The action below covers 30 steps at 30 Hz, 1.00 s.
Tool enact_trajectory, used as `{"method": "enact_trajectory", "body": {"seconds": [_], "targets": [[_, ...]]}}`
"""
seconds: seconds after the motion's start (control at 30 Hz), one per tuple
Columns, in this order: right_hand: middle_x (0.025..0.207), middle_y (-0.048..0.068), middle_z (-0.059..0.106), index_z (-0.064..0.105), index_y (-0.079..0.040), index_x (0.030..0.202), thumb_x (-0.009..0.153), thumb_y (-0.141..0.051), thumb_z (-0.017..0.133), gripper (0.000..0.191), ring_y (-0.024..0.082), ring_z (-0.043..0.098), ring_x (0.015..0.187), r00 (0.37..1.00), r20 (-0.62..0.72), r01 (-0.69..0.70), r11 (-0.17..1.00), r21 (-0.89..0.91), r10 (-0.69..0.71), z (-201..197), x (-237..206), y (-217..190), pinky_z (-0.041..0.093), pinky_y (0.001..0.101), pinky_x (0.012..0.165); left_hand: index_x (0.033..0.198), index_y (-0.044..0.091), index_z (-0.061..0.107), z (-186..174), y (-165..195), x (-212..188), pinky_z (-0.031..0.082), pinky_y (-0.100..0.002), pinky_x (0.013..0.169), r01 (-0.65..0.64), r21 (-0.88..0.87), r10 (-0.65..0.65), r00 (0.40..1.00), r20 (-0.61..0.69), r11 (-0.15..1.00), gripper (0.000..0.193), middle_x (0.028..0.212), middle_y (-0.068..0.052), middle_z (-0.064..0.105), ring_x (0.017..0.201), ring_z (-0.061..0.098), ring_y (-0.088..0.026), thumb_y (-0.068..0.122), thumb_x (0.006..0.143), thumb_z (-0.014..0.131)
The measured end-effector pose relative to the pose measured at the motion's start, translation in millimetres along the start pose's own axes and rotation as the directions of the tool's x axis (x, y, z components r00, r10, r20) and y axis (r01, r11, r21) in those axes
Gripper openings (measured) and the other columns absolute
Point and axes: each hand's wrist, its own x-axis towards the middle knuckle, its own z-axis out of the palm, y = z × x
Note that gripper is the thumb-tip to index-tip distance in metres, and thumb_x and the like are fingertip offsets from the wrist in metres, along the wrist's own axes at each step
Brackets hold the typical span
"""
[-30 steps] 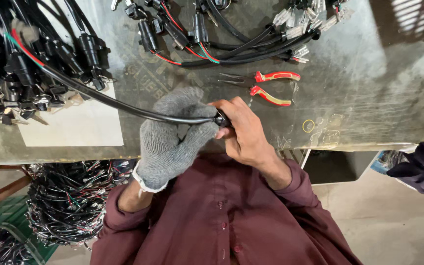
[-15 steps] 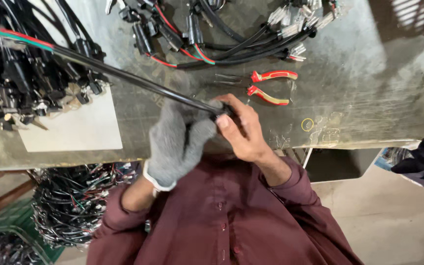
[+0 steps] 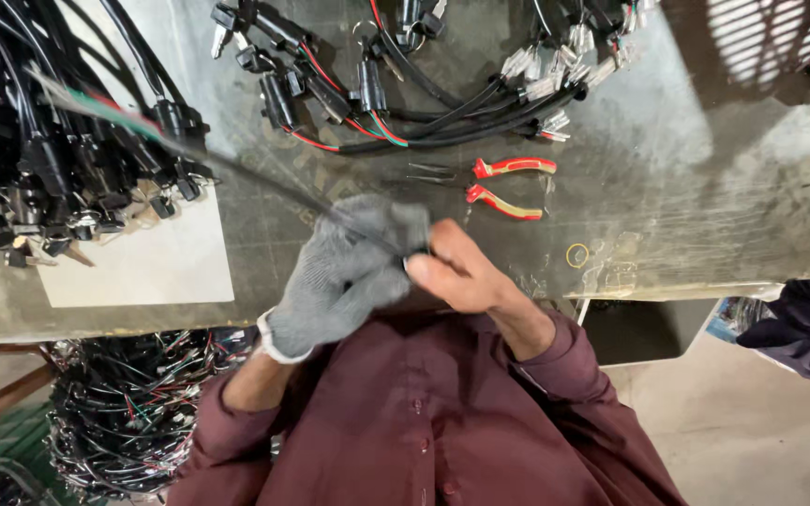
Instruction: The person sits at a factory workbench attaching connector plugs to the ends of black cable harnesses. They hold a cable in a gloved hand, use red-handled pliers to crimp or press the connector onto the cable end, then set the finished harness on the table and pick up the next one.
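Observation:
My left hand (image 3: 344,272), in a grey knit glove, is closed around a thin black cable (image 3: 264,183). The cable runs up and left from my hands and is blurred; red and green wires show at its far end (image 3: 96,103). My bare right hand (image 3: 466,276) pinches the same cable where it leaves the glove, at the near edge of the grey worktable (image 3: 686,187). Red-handled pliers (image 3: 494,183) lie just beyond my right hand.
A heap of black cables with connectors (image 3: 49,150) fills the left of the table over a white sheet (image 3: 142,267). Another cable bundle (image 3: 405,94) lies at the top centre. More coiled cables (image 3: 128,408) sit below the table on the left. A dark sleeve (image 3: 803,323) is at right.
The cable's far end has swung upward and to the left. Both hands stayed together at the table edge, still gripping it.

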Motion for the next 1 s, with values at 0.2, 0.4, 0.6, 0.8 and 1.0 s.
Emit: {"method": "enact_trajectory", "body": {"seconds": [0.2,0.4,0.6,0.8,1.0], "targets": [[0.101,0.001,0.059,0.052,-0.005,0.131,0.109,-0.029,0.063,0.034,0.012,0.048,0.077,0.954,0.300,-0.213,0.665,0.716,-0.017,17.1,-31.9,44.6,0.044,0.0299,0.066,0.106,0.012,0.076,-0.7,-5.5,-9.0,0.041,-0.045,0.116,-0.224,-0.277,0.217,0.975,-0.055,0.934,0.018,0.112,-0.004,0.074,0.124,0.063,-0.020,0.016,0.089,0.080],[0.105,0.003,0.056,0.039,-0.005,0.151,0.108,-0.047,0.052,0.061,0.010,0.054,0.086,0.896,-0.404,0.004,0.907,0.421,0.184,52.8,-10.1,66.5,0.048,0.0287,0.074,0.117,0.004,0.071,40.3,-19.9,-13.7,0.050,-0.032,0.101,0.243,-0.468,-0.366,0.911,-0.192,0.850,0.019,0.125,-0.005,0.069,0.124,0.060,-0.018,0.010,0.100,0.066],[0.126,0.013,0.044,0.045,-0.005,0.137,0.103,-0.060,0.058,0.066,0.026,0.045,0.111,0.817,-0.536,-0.060,0.892,-0.448,-0.214,35.2,3.5,4.8,0.040,0.0370,0.096,0.141,0.002,0.055,49.1,-26.5,-8.7,0.052,-0.029,0.100,0.282,-0.566,-0.455,0.870,-0.191,0.775,0.037,0.120,-0.002,0.066,0.112,0.060,-0.013,0.017,0.107,0.057],[0.132,0.013,0.055,0.058,-0.009,0.130,0.086,-0.060,0.080,0.071,0.037,0.052,0.122,0.836,-0.444,-0.445,0.073,-0.892,-0.323,-32.1,-12.1,-25.5,0.034,0.0505,0.102,0.135,0.003,0.057,23.0,-19.5,-19.7,0.051,-0.030,0.085,0.274,-0.496,-0.438,0.863,-0.251,0.824,0.031,0.110,-0.006,0.065,0.091,0.059,-0.017,0.012,0.106,0.054],[0.123,0.011,0.060,0.059,-0.008,0.122,0.094,-0.036,0.078,0.044,0.030,0.058,0.116,0.780,-0.606,-0.356,0.685,-0.636,-0.157,-43.8,-26.9,-12.9,0.038,0.0464,0.110,0.127,0.002,0.061,14.9,-6.0,-6.4,0.052,-0.034,0.098,0.108,-0.214,-0.151,0.970,-0.193,0.971,0.020,0.117,-0.011,0.064,0.107,0.063,-0.023,0.008,0.107,0.059]]}}
